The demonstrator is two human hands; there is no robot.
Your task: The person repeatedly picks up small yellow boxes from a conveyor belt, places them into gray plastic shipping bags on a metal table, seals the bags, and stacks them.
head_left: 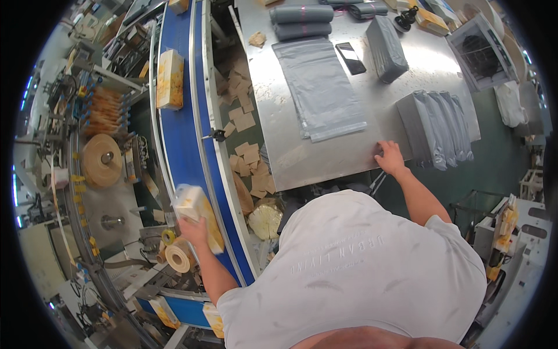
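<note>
On the blue conveyor belt [179,136] at the left, my left hand [193,230] grips a yellow and white block-shaped pack [204,212] by its near left side. The pack is slightly blurred. My right hand [390,157] rests at the near edge of the metal table [273,87], its fingers slightly bent and apart, with nothing seen in it. Flat grey plastic bags [319,81] lie in a pile ahead of that hand. Just right of it stands a row of filled grey bags [436,128].
Another yellow and white pack [170,79] sits farther up the belt. A phone [351,59], one upright grey packet [386,49] and grey rolls [302,22] are on the table. Cardboard pieces [250,157] litter the gap between belt and table. Machinery with a large paper roll [102,161] stands left.
</note>
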